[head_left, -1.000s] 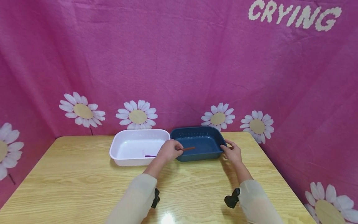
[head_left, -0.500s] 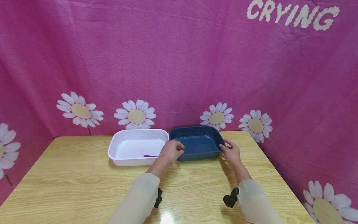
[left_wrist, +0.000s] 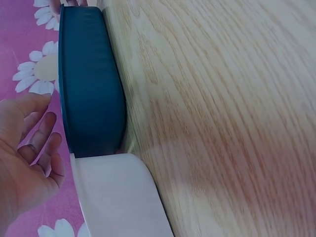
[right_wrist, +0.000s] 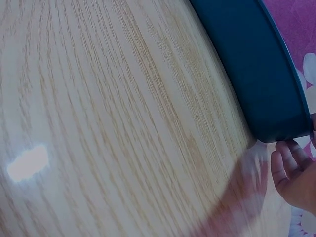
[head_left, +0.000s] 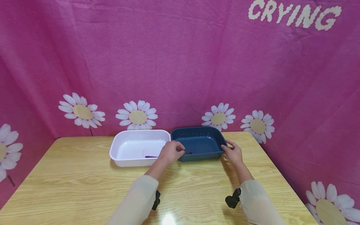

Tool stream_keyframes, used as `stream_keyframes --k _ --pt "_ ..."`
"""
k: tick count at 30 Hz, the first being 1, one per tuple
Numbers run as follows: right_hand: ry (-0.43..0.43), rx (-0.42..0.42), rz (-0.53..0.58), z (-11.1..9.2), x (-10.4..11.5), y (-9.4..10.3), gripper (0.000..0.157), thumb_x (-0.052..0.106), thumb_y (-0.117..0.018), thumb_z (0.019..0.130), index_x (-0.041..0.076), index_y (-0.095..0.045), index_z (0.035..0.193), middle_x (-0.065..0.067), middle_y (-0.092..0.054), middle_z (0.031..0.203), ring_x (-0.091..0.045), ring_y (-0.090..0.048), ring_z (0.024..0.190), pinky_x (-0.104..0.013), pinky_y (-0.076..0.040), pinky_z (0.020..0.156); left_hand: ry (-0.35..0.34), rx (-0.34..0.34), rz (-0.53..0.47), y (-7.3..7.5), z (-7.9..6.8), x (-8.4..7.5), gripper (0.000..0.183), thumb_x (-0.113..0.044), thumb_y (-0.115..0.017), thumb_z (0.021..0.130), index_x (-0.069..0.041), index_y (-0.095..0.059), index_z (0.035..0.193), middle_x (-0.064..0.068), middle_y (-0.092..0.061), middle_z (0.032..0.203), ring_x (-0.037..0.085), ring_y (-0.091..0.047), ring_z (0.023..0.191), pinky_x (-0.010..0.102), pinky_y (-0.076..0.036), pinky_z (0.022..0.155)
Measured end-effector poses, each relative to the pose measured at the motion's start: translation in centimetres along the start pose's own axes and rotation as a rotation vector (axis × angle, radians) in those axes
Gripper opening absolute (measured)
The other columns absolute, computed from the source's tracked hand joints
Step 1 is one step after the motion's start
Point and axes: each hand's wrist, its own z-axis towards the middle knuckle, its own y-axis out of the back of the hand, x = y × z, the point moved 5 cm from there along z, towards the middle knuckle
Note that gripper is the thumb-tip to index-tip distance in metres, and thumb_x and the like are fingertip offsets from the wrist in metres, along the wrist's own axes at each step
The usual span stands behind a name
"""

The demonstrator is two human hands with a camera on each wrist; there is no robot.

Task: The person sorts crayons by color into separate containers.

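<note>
My left hand (head_left: 170, 151) hovers over the near left corner of the dark blue basin (head_left: 201, 157). In the left wrist view its fingers (left_wrist: 42, 136) are loosely curled, apart from the rim, and hold nothing. Low inside that basin, just past the fingertips, shows a short length of a thin reddish-brown stick (head_left: 188, 153); the front wall and my hand hide the rest. My right hand (head_left: 234, 153) grips the basin's right end, thumb at the rim and fingers (right_wrist: 291, 153) against the outer wall.
Directly left of the blue basin stands a white basin (head_left: 119, 161), with a slim purple stick (head_left: 151, 156) inside, partly hidden by my left hand. Both are on a wooden table (head_left: 84, 187). A pink flowered cloth (head_left: 180, 78) hangs behind.
A second ago my left hand held the reddish-brown stick above the blue basin. It has let go, and the stick is now down inside. My right hand stays on the rim.
</note>
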Motion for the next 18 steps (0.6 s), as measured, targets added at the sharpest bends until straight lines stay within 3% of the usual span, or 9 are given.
stream_keyframes --k 7,12,15,18 --pt "0.003 0.004 -0.022 0.2 0.1 -0.2 0.049 0.017 -0.06 0.091 0.001 -0.046 0.134 -0.019 -0.063 0.105 -0.005 -0.06 0.064 -0.023 -0.05 0.057 -0.033 -0.028 -0.012 1.1 -1.0 -0.1 0.014 -0.022 -0.064 0.088 -0.013 -0.071 0.096 0.003 -0.067 0.094 0.022 -0.059 0.096 0.038 -0.047 0.085" --pt "-0.009 0.005 -0.015 0.2 0.0 0.2 0.05 0.019 -0.06 0.091 0.001 -0.045 0.135 -0.019 -0.06 0.105 -0.006 -0.061 0.064 -0.022 -0.05 0.058 -0.033 -0.106 0.006 2.6 -1.9 0.5 0.017 -0.023 -0.065 0.085 -0.011 -0.071 0.096 0.004 -0.067 0.093 0.023 -0.059 0.091 0.037 -0.047 0.08" --pt "0.003 -0.005 -0.04 0.2 0.2 0.6 0.051 0.024 -0.059 0.091 0.0 -0.045 0.135 -0.022 -0.059 0.11 -0.006 -0.059 0.064 -0.022 -0.05 0.058 -0.008 -0.174 0.041 4.2 -2.4 1.2 0.02 -0.023 -0.066 0.084 -0.01 -0.071 0.098 0.007 -0.067 0.093 0.025 -0.058 0.091 0.04 -0.047 0.08" --pt "0.031 -0.034 -0.109 0.1 0.6 1.3 0.053 0.03 -0.054 0.093 0.0 -0.044 0.135 -0.026 -0.056 0.119 -0.011 -0.061 0.075 -0.022 -0.05 0.063 0.052 -0.226 0.092 6.1 -2.9 2.2 0.025 -0.026 -0.065 0.084 -0.009 -0.07 0.102 0.009 -0.066 0.098 0.029 -0.056 0.097 0.045 -0.044 0.082"
